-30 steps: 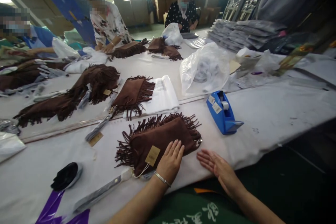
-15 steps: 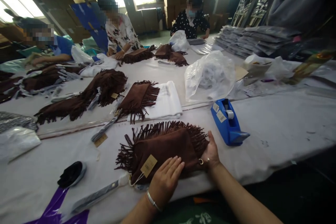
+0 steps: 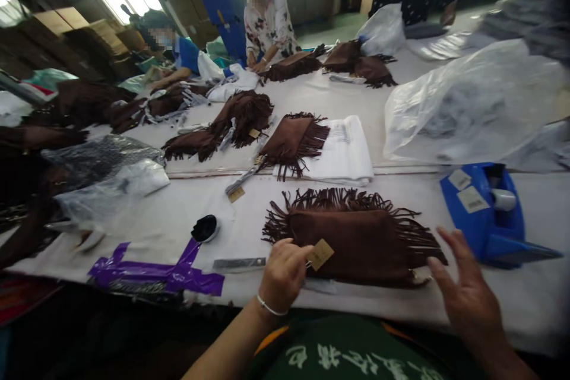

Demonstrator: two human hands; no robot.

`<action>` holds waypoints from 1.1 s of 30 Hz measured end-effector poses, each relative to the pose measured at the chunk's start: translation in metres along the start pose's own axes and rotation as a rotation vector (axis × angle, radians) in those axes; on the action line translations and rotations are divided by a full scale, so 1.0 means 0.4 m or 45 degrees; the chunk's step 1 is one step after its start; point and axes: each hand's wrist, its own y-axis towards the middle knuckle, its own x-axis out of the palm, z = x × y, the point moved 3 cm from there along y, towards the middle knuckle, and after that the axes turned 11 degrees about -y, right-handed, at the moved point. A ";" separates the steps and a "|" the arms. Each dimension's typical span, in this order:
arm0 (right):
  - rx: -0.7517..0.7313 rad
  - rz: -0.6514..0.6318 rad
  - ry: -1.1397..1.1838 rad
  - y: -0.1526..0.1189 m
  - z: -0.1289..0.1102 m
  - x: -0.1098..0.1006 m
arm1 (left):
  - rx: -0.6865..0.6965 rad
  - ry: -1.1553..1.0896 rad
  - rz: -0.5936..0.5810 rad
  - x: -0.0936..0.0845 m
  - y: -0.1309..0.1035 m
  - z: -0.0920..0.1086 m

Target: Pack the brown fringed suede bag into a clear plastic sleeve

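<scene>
One head-worn camera looks forward and down from the near edge of the table (image 3: 445, 190), close above the fringed bag (image 3: 356, 243). Beyond the bag, the view runs along the table to co-workers at its far end. No second view.

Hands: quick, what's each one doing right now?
Left hand: closed, pinching by the paper tag on the brown fringed cloth.
Right hand: open, holding nothing, beside the cloth's fringe.
</scene>
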 end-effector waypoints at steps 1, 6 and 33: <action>-0.219 -0.124 -0.102 -0.015 -0.054 0.027 | -0.126 0.108 0.090 -0.050 -0.032 -0.038; -1.200 -0.655 -0.412 -0.100 -0.260 0.208 | -0.451 0.567 -0.079 -0.155 -0.194 -0.171; -1.219 -0.894 -0.831 -0.137 -0.304 0.248 | -1.641 -1.422 -0.226 0.130 -0.158 0.032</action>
